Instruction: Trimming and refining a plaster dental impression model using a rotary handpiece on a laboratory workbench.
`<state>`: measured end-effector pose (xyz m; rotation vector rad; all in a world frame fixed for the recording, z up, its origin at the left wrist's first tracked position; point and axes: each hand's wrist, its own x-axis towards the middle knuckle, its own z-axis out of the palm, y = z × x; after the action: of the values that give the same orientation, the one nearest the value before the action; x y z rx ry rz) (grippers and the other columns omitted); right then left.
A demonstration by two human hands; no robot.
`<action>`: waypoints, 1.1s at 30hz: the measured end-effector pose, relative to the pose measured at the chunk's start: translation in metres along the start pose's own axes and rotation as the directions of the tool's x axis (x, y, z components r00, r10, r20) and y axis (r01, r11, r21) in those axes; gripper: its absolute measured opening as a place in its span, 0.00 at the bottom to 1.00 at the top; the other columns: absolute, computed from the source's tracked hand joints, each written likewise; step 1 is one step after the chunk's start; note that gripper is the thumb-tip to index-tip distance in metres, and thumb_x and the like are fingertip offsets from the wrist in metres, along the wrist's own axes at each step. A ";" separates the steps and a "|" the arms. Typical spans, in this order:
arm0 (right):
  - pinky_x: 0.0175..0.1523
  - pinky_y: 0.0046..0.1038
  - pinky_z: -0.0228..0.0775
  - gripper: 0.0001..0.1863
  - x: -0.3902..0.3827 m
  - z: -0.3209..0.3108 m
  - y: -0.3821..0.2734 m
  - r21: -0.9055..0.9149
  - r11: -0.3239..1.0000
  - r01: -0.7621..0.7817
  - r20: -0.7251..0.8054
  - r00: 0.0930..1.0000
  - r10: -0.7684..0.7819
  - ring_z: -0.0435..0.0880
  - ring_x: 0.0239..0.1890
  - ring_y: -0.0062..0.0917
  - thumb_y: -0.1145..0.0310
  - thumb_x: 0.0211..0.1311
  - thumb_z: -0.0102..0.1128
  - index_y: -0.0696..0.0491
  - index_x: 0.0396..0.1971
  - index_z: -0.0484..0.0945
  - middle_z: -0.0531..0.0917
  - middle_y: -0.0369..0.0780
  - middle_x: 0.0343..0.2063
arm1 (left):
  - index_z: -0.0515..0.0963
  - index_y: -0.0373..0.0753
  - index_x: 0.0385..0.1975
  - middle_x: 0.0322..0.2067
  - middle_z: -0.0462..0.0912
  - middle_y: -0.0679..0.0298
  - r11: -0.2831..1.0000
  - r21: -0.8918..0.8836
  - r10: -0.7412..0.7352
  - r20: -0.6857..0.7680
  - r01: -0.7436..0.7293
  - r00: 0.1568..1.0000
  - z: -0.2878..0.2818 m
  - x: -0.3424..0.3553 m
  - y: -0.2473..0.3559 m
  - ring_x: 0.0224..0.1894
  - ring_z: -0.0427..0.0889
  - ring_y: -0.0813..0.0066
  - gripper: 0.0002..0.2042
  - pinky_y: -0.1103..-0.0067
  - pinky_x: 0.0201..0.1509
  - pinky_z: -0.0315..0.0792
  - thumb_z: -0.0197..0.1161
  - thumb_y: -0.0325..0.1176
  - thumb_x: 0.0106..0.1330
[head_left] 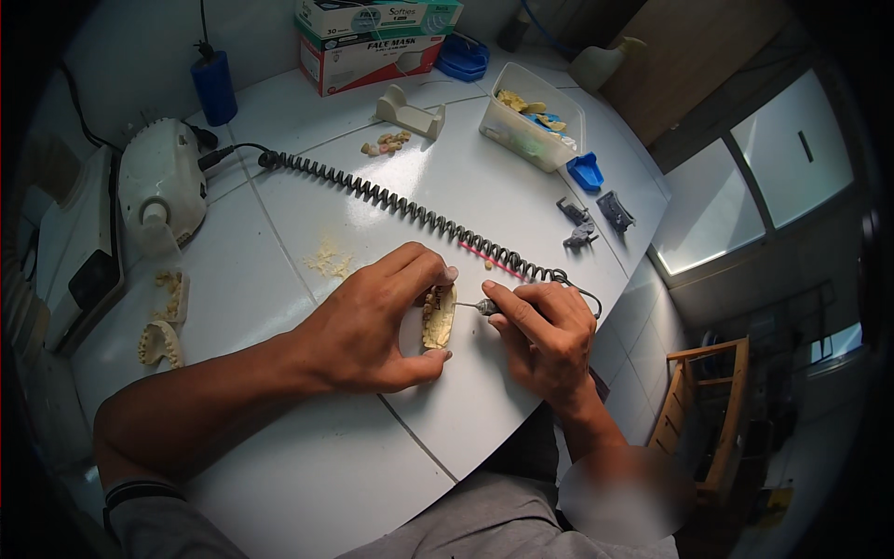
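My left hand (368, 321) grips a cream plaster dental cast (440, 321) between thumb and fingers, just above the white tiled table (326, 447). Handwritten marks show on the cast's side. In my right hand (551, 340) is a rotary handpiece (487, 306), pinched close to its front end. Its thin bur points left, and the tip is at or very near the cast's right edge; I cannot tell if they touch. Most of the handpiece's body is hidden by my fingers. A black coiled cord (400, 204) runs from near my right hand to a white control unit (160, 177).
Cream shavings (329, 260) lie beyond my left hand. Other dental casts (160, 345) stand at left. Farther back are loose tooth pieces (386, 143), a white stand (408, 114), mask boxes (372, 58) and a plastic tub (531, 140). Grey parts (578, 224) sit near the right edge.
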<state>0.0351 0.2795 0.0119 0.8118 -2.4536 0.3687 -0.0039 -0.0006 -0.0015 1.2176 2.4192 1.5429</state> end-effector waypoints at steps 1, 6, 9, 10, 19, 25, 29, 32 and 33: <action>0.41 0.33 0.71 0.24 -0.001 -0.001 -0.001 0.019 1.000 0.013 0.022 1.000 -0.014 0.86 0.34 0.27 0.62 0.61 0.84 0.46 0.58 0.94 0.88 0.35 0.33 | 0.76 0.26 0.62 0.56 0.80 0.45 1.000 0.007 -0.011 0.005 0.011 1.000 0.000 0.000 0.000 0.58 0.89 0.49 0.34 0.63 0.68 0.87 0.81 0.32 0.56; 0.39 0.32 0.69 0.23 0.000 0.001 0.001 0.026 1.000 0.013 -0.014 1.000 -0.013 0.84 0.32 0.25 0.62 0.61 0.84 0.45 0.57 0.95 0.87 0.33 0.33 | 0.76 0.26 0.62 0.56 0.80 0.46 1.000 0.006 -0.012 0.011 0.012 1.000 -0.001 0.000 0.000 0.58 0.89 0.49 0.34 0.64 0.69 0.87 0.81 0.32 0.56; 0.38 0.32 0.67 0.23 0.000 -0.002 -0.001 0.035 0.998 0.049 0.019 0.999 -0.050 0.83 0.31 0.25 0.62 0.61 0.84 0.45 0.57 0.95 0.87 0.33 0.33 | 0.76 0.26 0.62 0.56 0.80 0.46 1.000 0.007 -0.016 0.017 0.015 1.000 -0.001 0.000 0.001 0.58 0.89 0.49 0.34 0.63 0.69 0.87 0.81 0.32 0.56; 0.37 0.32 0.67 0.23 0.001 -0.002 0.000 0.027 0.999 0.045 0.005 0.999 -0.045 0.83 0.31 0.24 0.62 0.61 0.84 0.45 0.57 0.95 0.87 0.33 0.32 | 0.76 0.27 0.62 0.56 0.80 0.46 1.000 0.011 -0.016 0.023 0.016 1.000 -0.001 0.000 0.001 0.58 0.89 0.49 0.34 0.63 0.69 0.87 0.81 0.32 0.56; 0.37 0.31 0.67 0.21 0.000 -0.002 -0.001 0.031 0.998 0.055 0.005 0.998 -0.055 0.82 0.30 0.24 0.61 0.63 0.83 0.46 0.56 0.95 0.86 0.33 0.31 | 0.76 0.26 0.61 0.56 0.80 0.45 1.000 0.008 -0.012 0.011 0.012 1.000 -0.001 0.001 0.002 0.57 0.89 0.49 0.33 0.63 0.69 0.88 0.80 0.33 0.56; 0.36 0.31 0.66 0.20 0.000 0.000 0.001 0.033 0.997 0.064 -0.005 0.998 -0.064 0.81 0.29 0.24 0.60 0.64 0.82 0.46 0.56 0.95 0.86 0.32 0.31 | 0.76 0.26 0.61 0.56 0.80 0.45 1.000 0.006 -0.004 0.009 0.004 1.000 -0.001 0.000 0.001 0.56 0.89 0.49 0.33 0.63 0.68 0.88 0.80 0.34 0.56; 0.36 0.30 0.66 0.21 -0.001 -0.001 0.001 0.025 0.997 0.076 -0.004 0.997 -0.075 0.81 0.29 0.23 0.60 0.64 0.83 0.46 0.56 0.95 0.86 0.32 0.31 | 0.76 0.26 0.61 0.56 0.80 0.45 1.000 0.016 -0.015 0.014 0.015 1.000 -0.001 0.000 0.002 0.56 0.89 0.49 0.34 0.63 0.68 0.88 0.80 0.33 0.56; 0.36 0.31 0.66 0.21 0.001 -0.001 0.001 0.044 0.997 0.063 0.003 0.998 -0.063 0.81 0.29 0.23 0.60 0.64 0.83 0.46 0.56 0.95 0.86 0.33 0.31 | 0.76 0.26 0.61 0.56 0.80 0.46 1.000 0.014 -0.007 0.009 0.006 1.000 -0.001 0.000 0.002 0.56 0.90 0.49 0.34 0.63 0.68 0.88 0.80 0.33 0.56; 0.36 0.31 0.66 0.21 0.001 -0.001 0.000 0.044 0.997 0.064 0.003 0.998 -0.064 0.81 0.29 0.23 0.60 0.64 0.83 0.46 0.56 0.95 0.86 0.33 0.31 | 0.76 0.26 0.61 0.56 0.80 0.46 1.000 0.015 -0.011 0.011 0.011 1.000 -0.001 0.000 0.001 0.56 0.90 0.49 0.33 0.63 0.68 0.88 0.80 0.33 0.56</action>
<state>0.0349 0.2800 0.0135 0.9081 -2.4250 0.3991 -0.0037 -0.0012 -0.0004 1.2096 2.4312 1.5140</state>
